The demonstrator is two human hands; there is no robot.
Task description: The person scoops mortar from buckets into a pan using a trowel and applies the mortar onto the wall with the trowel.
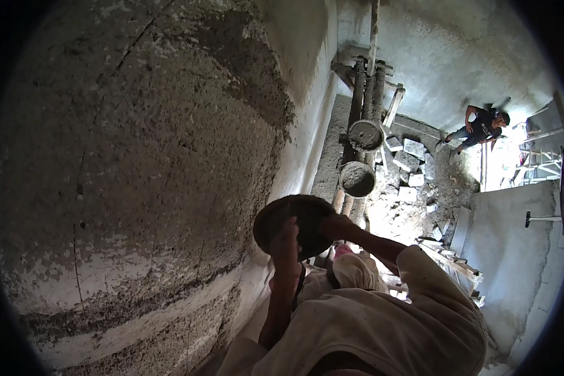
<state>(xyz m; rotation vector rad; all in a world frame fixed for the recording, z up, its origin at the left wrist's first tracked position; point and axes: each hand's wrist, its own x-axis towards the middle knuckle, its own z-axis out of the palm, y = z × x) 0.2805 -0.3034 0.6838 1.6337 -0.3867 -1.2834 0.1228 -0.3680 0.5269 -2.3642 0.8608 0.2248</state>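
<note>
A dark round pan (271, 216) is held up in front of my body, close to the rough wall on the left. My left hand (286, 250) lies against its near side with the fingers pointing up; they are dim and partly smeared. At the pan's right edge, my right hand (336, 227) grips it. Shadow hides what the pan holds, if anything. Beyond it, two round containers of grey mortar, a farther one (366, 136) and a nearer one (357, 179), sit on scaffold poles (378, 94).
The left wall (163, 163) has patchy wet and dry plaster. Far below, broken blocks (407, 161) lie on the floor. A person (482, 127) stands near a bright opening at the right. Wooden planks (451, 262) are at the lower right, beside a partition wall (504, 241).
</note>
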